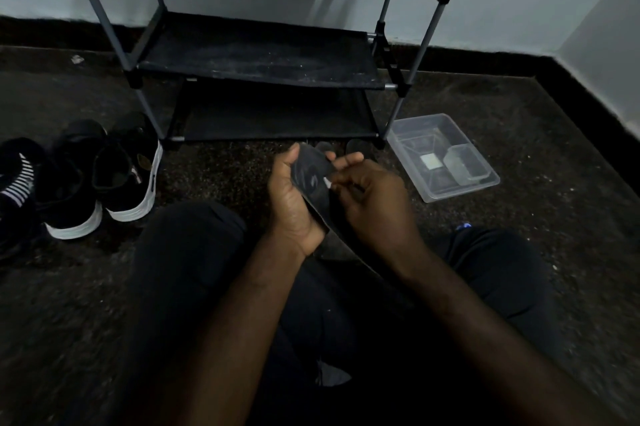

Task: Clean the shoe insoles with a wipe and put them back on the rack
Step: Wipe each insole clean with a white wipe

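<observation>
My left hand (pixel 292 200) grips a dark insole (pixel 311 179) from its left edge and holds it upright over my lap. My right hand (pixel 374 197) has its fingers curled against the insole's face, pinching a small white piece that looks like a wipe (pixel 327 183); most of it is hidden under the fingers. Two more dark insole tips (pixel 358 148) lie on the floor just behind my hands. The black shoe rack (pixel 263 58) stands straight ahead with bare fabric shelves.
Black sneakers with white soles (pixel 128 169) and a striped shoe (pixel 19 179) stand on the dark carpet at the left. A clear plastic container (pixel 443 157) sits on the floor to the right of the rack. My legs fill the foreground.
</observation>
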